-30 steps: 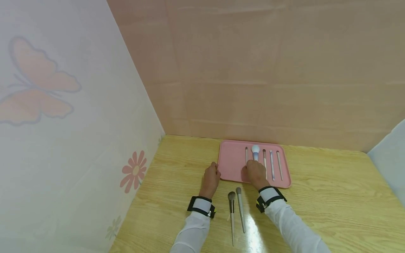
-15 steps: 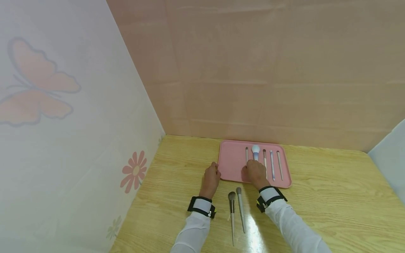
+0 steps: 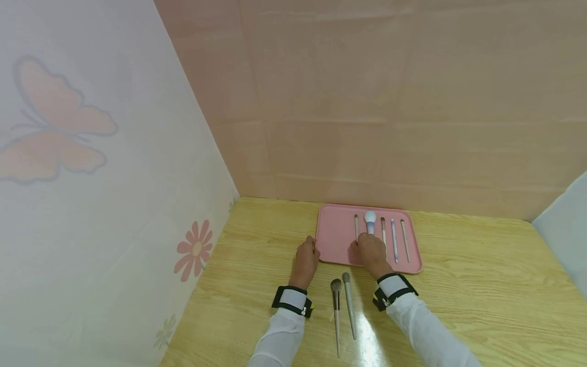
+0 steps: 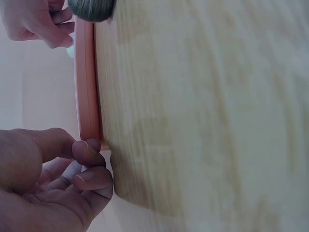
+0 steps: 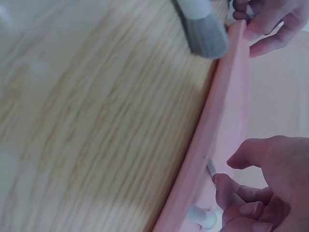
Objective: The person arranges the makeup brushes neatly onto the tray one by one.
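Observation:
A pink tray [image 3: 335,234] lies on the wooden table, with several makeup brushes in a row on it. My left hand [image 3: 305,261] pinches the tray's near left corner between thumb and fingers. Over the tray's near side is my right hand [image 3: 371,251], its fingertip touching the handle end of a thin makeup brush [image 3: 356,224]; thumb and index stand apart in the right wrist view. That hand hides the handle of a fluffy white-headed makeup brush [image 3: 370,219]. To its right lie a brown-tipped brush [image 3: 383,229], a bluish brush [image 3: 394,242] and a grey brush [image 3: 405,242].
Two larger makeup brushes, a dark-headed one [image 3: 337,306] and a grey-headed one [image 3: 350,306], lie on the table [image 3: 481,285] between the forearms. A beige backdrop [image 3: 367,127] rises behind the tray. A patterned white panel [image 3: 137,229] stands at the left.
The thin brush by the right hand has shifted very slightly left at its head. The left hand and tray keep their place.

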`<action>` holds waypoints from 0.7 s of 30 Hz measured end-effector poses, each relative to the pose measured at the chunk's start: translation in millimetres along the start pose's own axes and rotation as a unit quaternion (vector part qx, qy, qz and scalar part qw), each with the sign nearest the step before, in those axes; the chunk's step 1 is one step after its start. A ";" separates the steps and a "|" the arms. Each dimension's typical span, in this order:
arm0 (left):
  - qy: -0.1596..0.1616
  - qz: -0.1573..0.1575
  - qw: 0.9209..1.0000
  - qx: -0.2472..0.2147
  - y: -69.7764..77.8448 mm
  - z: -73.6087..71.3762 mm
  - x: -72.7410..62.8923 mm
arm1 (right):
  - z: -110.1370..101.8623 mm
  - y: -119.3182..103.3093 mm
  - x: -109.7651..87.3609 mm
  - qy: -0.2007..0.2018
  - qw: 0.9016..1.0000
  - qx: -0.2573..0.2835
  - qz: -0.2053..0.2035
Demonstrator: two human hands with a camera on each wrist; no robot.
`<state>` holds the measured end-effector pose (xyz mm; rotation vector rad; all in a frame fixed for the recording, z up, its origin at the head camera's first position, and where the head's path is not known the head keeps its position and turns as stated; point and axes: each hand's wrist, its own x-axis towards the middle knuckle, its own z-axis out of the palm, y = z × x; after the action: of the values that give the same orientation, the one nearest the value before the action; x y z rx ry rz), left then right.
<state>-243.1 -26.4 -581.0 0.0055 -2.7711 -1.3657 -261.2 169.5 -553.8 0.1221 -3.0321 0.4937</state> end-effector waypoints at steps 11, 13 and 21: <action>-0.004 0.002 1.000 -0.004 0.5 0.2 0.5 | -8.6 6.4 -13.2 0.038 0.999 0.039 0.004; -0.005 -0.001 1.000 -0.003 0.3 0.2 0.6 | -9.3 7.9 -16.1 0.032 0.998 0.054 0.007; -0.003 0.001 1.000 -0.005 -0.9 1.5 1.1 | -5.9 11.6 -26.5 0.036 0.996 0.086 0.014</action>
<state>-244.3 -25.8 -582.6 -0.0035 -2.7686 -1.3814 -235.5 184.1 -553.9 0.0683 -2.9204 0.7445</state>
